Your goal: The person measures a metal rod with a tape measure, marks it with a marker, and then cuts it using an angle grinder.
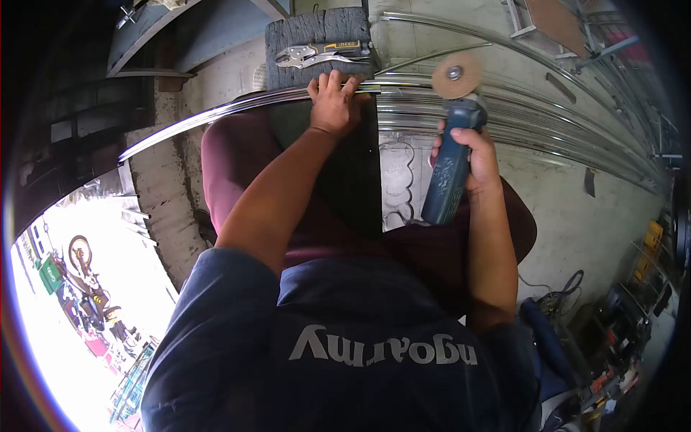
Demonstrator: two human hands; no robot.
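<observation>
My right hand point(481, 155) is wrapped around the body of a blue angle grinder point(446, 180). A tan disc point(466, 78) is fitted at its far end, over the metal tubes on the floor. With its fingers bent over them, my left hand point(332, 106) holds shiny metal tubes point(252, 103) against a dark wooden bench point(317, 29). The tubes stretch out to the left and end past my knee. Just beyond my left fingertips, locking pliers point(317, 54) with a yellow and black label lie on the bench.
Many long shiny tubes point(533, 108) lie on the concrete floor to the right. A yellow level point(649, 248) and assorted tools are at the far right. Cables point(568, 284) lie near my right elbow. A bright opening with a bicycle point(86, 266) is at the left.
</observation>
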